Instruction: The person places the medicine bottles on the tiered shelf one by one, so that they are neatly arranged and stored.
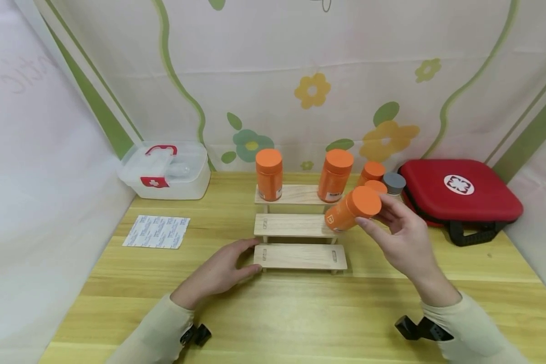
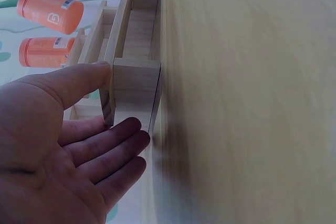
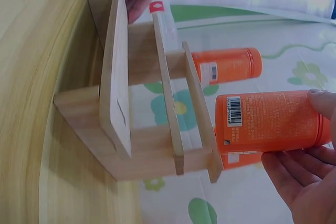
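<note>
A three-tier wooden display rack [image 1: 300,257] stands in the middle of the table. My left hand [image 1: 223,270] holds the left end of its lowest tier, thumb at the front corner and fingers along the side panel [image 2: 135,85]. An orange bottle [image 1: 343,213] is tilted above the right end of the middle tier, its lid toward me. My right hand [image 1: 411,247] grips this bottle around its lid end; a barcode label [image 3: 234,111] shows near its base. Two more orange bottles, one left [image 1: 269,177] and one right [image 1: 334,177], stand upright on the top tier.
Behind my right hand stand orange-lidded bottles [image 1: 373,171] and a grey-lidded bottle [image 1: 394,182], partly hidden. A red first-aid case [image 1: 437,189] lies at the right. At the left are a clear-lidded white box [image 1: 182,188] and a printed packet [image 1: 156,231]. A patterned curtain [image 1: 255,91] closes the back.
</note>
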Available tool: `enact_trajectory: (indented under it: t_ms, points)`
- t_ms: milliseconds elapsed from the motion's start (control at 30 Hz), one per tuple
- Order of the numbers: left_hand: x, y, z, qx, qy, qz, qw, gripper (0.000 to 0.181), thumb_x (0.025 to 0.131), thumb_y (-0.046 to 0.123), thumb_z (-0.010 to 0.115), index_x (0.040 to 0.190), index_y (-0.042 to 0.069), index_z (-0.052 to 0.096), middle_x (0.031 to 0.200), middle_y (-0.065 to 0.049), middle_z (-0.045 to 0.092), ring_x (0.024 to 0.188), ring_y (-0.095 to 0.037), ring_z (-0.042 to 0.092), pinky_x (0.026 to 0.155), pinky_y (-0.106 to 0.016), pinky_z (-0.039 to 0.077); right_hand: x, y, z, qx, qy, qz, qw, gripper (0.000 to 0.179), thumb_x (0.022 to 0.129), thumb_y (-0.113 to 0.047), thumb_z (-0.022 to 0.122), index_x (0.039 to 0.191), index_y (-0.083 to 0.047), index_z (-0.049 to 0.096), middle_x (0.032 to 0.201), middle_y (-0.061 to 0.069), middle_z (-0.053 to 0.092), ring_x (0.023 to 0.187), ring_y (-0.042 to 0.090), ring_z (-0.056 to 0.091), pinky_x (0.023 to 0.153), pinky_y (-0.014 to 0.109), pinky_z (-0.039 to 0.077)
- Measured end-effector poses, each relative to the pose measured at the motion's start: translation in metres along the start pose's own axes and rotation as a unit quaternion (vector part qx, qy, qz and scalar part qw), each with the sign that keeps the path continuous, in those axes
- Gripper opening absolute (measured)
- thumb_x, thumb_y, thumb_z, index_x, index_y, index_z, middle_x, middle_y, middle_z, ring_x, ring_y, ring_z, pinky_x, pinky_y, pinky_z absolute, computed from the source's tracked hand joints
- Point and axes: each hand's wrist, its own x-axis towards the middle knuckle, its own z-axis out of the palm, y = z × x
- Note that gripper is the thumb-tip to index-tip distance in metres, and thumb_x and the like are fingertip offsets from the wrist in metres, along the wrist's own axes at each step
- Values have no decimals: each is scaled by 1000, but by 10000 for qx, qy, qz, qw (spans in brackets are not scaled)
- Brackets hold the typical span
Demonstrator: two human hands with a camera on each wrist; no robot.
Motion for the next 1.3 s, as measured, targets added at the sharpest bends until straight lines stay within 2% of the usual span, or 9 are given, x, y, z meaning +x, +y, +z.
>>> enact_trajectory:
  t_ms: [333, 633, 833, 967, 1167, 1300]
  points:
    - [1, -1, 0, 16, -9, -2, 10000, 61, 102, 35, 77, 155, 13, 57, 158, -12, 60, 149, -34, 55, 126, -56, 45, 6, 1, 22, 272, -260, -360, 9986, 67, 78, 28, 77, 140, 8, 64, 133, -6, 72, 116, 5, 73, 99, 15, 60]
    - [1, 0, 0, 46, -9, -25, 10000, 61, 102, 34, 77, 155, 13, 57, 158, -12, 60, 149, -33, 55, 126, -56, 45, 10, 0, 39, 389, -523, -371, 9972, 65, 78, 27, 78, 139, 9, 64, 130, -12, 73, 115, 3, 72, 99, 17, 60]
    - [1, 0, 0, 58, -26, -46, 10000, 61, 102, 34, 77, 155, 13, 57, 158, -12, 60, 149, -33, 55, 126, -56, 45, 13, -2, 46, 386, -662, -220, 9968, 62, 82, 21, 80, 140, 6, 64, 129, -12, 72, 115, 4, 72, 99, 18, 61]
    - [1, -1, 0, 49, -28, -30, 10000, 61, 102, 34, 77, 155, 13, 57, 158, -12, 60, 149, -33, 56, 126, -56, 45, 14, -3, 52, 404, -727, -99, 9965, 60, 84, 17, 82, 140, 7, 63, 130, -5, 72, 116, 4, 72, 99, 19, 61]
    - [2, -2, 0, -14, -26, 73, 10000, 60, 102, 32, 77, 155, 12, 57, 158, -13, 60, 149, -33, 55, 126, -56, 45, 18, -4, 62, 463, -840, -2, 9954, 58, 86, 13, 82, 140, 5, 63, 131, 17, 72, 116, 3, 71, 100, 19, 61]
    - [2, -2, 0, -66, -54, 46, 10000, 60, 102, 33, 77, 155, 12, 57, 158, -13, 60, 149, -34, 55, 126, -57, 44, 20, -3, 68, 526, -936, 33, 9942, 56, 89, 11, 82, 141, 4, 63, 132, 23, 71, 117, 2, 71, 99, 18, 61]
